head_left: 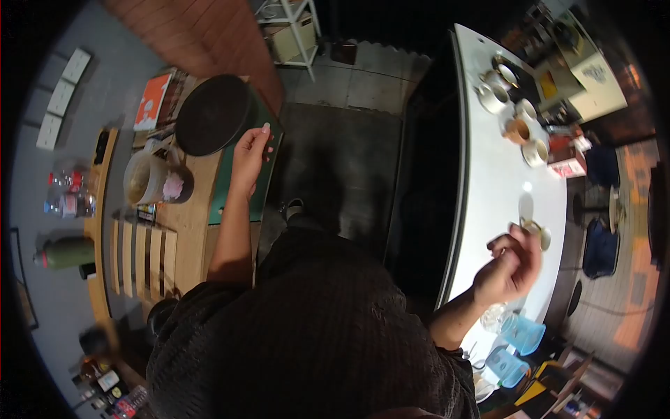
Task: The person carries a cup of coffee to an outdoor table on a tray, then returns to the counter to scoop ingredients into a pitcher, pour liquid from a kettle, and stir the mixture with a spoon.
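Note:
My left hand point(252, 155) hangs over the green-sided counter point(241, 174), beside a round dark disc point(213, 115). Its fingers are loosely bent and apart, with nothing in them. Above the long white counter point(488, 181), my right hand point(515, 265) is raised, its fingers curled and blurred. A small pale cup point(541, 237) shows just past the fingertips; whether they touch it is unclear.
Several white cups point(494, 99) stand farther along the white counter, near a red and white box point(569, 162). Blue containers point(522, 334) are at its near end. On the left are a translucent pitcher point(143, 178) and a slatted wooden rack point(143, 258).

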The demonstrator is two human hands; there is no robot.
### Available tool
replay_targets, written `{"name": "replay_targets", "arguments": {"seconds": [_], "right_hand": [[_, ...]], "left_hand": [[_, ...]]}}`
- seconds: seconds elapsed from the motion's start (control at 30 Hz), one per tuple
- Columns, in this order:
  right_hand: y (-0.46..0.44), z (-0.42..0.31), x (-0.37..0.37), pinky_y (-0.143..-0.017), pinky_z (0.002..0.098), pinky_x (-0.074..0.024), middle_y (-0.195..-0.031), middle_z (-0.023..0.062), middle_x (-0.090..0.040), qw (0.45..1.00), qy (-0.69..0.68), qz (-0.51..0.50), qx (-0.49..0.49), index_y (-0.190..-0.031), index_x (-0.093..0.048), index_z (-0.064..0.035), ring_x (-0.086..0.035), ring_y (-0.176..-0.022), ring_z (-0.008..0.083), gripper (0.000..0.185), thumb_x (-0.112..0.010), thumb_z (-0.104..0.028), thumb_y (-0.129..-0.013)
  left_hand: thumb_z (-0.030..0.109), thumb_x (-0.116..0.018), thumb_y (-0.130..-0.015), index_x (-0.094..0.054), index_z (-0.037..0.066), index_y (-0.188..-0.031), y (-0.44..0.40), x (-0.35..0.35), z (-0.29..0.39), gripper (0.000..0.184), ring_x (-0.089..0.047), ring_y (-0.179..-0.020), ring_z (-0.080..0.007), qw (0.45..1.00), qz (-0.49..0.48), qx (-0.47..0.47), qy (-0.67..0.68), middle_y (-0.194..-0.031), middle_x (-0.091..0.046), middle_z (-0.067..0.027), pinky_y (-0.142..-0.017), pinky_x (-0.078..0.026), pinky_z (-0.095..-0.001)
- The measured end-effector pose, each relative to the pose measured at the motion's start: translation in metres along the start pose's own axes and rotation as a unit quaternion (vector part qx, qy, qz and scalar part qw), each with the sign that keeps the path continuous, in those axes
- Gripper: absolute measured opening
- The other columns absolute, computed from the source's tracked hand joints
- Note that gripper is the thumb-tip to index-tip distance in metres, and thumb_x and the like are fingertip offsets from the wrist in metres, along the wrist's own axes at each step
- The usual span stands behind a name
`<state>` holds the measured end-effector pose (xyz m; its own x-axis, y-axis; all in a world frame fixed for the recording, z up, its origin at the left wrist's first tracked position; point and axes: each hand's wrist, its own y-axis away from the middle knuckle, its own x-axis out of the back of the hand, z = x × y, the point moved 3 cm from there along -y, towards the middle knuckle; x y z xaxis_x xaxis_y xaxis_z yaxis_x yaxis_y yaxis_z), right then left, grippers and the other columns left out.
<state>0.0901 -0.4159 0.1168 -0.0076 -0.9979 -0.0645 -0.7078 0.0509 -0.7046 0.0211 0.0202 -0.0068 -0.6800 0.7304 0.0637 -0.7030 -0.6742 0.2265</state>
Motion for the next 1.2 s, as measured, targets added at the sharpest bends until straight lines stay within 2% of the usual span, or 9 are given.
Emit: {"name": "replay_targets", "arguments": {"seconds": [0.03, 0.1, 0.23, 0.37, 0.53, 0.73, 0.87, 1.1, 1.2], "right_hand": [[-0.006, 0.014, -0.008, -0.069, 0.0291, -0.0531, -0.101, 0.0202, -0.065, 0.997, 0.066, -0.029, 0.014, -0.111, -0.058, 0.0014, -0.063, -0.077, 0.0215, 0.033, -0.069, 0.007, -0.081], [0.0, 0.033, -0.085, -0.066, 0.0249, -0.0512, -0.09, 0.0165, -0.07, 0.989, 0.088, -0.074, -0.097, -0.093, -0.066, 0.0041, -0.062, -0.072, 0.0171, 0.012, -0.071, 0.006, -0.081], [0.016, 0.11, -0.228, -0.06, 0.02, -0.0484, -0.104, 0.0139, -0.071, 0.919, 0.074, -0.137, -0.361, -0.119, -0.063, 0.0056, -0.062, -0.073, 0.009, 0.029, -0.063, -0.005, -0.092], [0.083, 0.207, -0.361, -0.078, 0.0243, -0.0498, -0.128, 0.0137, -0.061, 0.893, 0.018, -0.282, -0.351, -0.144, -0.039, 0.0002, -0.063, -0.092, 0.0135, 0.056, -0.062, -0.013, -0.094], [0.177, 0.279, -0.512, -0.088, 0.0331, -0.0493, -0.129, 0.0158, -0.057, 0.762, 0.072, -0.426, -0.483, -0.144, -0.036, -0.0005, -0.058, -0.112, 0.0218, 0.071, -0.072, -0.024, -0.087], [0.272, 0.324, -0.624, -0.092, 0.0415, -0.0481, -0.136, 0.0188, -0.051, 0.625, -0.013, -0.363, -0.691, -0.145, -0.033, -0.0002, -0.055, -0.116, 0.0296, 0.073, -0.063, -0.041, -0.092], [0.283, 0.306, -0.642, -0.082, 0.0456, -0.0487, -0.121, 0.022, -0.06, 0.727, 0.148, -0.222, -0.633, -0.118, -0.056, 0.0043, -0.06, -0.105, 0.038, 0.052, -0.042, -0.042, -0.102], [0.189, 0.269, -0.553, -0.077, 0.0455, -0.0474, -0.087, 0.0296, -0.064, 0.857, 0.268, -0.17, -0.406, -0.089, -0.06, 0.0068, -0.063, -0.083, 0.0426, 0.046, -0.046, -0.035, -0.101], [0.154, 0.286, -0.459, -0.07, 0.0375, -0.0469, -0.074, 0.0199, -0.063, 0.884, 0.2, -0.107, -0.408, -0.087, -0.06, 0.006, -0.059, -0.068, 0.0256, 0.043, -0.05, -0.033, -0.1]], "left_hand": [[0.034, -0.061, -0.095, -0.063, 0.009, -0.1, 0.007, 0.003, 0.003, 0.026, -0.054, -0.077, -0.007, 0.999, 0.022, -0.01, 0.025, -0.092, -0.062, 0.0023, -0.066, -0.042, -0.0233], [0.032, -0.062, -0.095, -0.062, 0.006, -0.1, -0.008, 0.065, -0.003, 0.026, -0.053, -0.074, -0.0054, 0.997, 0.05, 0.009, 0.06, -0.089, -0.062, 0.002, -0.064, -0.041, -0.0217], [0.029, -0.061, -0.096, -0.062, 0.009, -0.099, -0.037, 0.153, 0.013, 0.021, -0.051, -0.073, -0.0033, 0.994, 0.06, -0.069, 0.056, -0.086, -0.06, 0.0041, -0.062, -0.038, -0.02], [0.027, -0.061, -0.096, -0.062, 0.01, -0.101, -0.043, 0.239, 0.014, 0.018, -0.042, -0.063, -0.0005, 0.986, 0.133, -0.018, 0.1, -0.078, -0.052, 0.0075, -0.052, -0.029, -0.0183], [0.023, -0.063, -0.095, -0.061, 0.01, -0.104, -0.023, 0.292, 0.003, 0.016, -0.04, -0.06, 0.0002, 0.976, 0.159, 0.04, 0.145, -0.077, -0.052, 0.0071, -0.049, -0.027, -0.0174], [0.017, -0.061, -0.096, -0.06, 0.007, -0.105, -0.015, 0.313, -0.004, 0.014, -0.042, -0.066, -0.0006, 0.974, 0.154, 0.054, 0.159, -0.08, -0.051, 0.007, -0.053, -0.029, -0.0174], [0.015, -0.061, -0.096, -0.06, 0.006, -0.107, -0.009, 0.311, -0.01, 0.014, -0.046, -0.075, -0.0021, 0.974, 0.176, 0.053, 0.132, -0.085, -0.054, 0.0058, -0.063, -0.035, -0.0182], [0.013, -0.063, -0.094, -0.059, 0.004, -0.107, -0.059, 0.274, -0.011, 0.016, -0.05, -0.084, -0.0053, 0.991, 0.057, 0.024, 0.116, -0.091, -0.056, 0.002, -0.075, -0.04, -0.0201], [0.021, -0.065, -0.093, -0.055, 0.004, -0.114, -0.095, 0.238, -0.004, 0.029, -0.051, -0.087, -0.0089, 0.995, 0.085, -0.04, 0.025, -0.095, -0.056, -0.0007, -0.078, -0.041, -0.0242]]}}
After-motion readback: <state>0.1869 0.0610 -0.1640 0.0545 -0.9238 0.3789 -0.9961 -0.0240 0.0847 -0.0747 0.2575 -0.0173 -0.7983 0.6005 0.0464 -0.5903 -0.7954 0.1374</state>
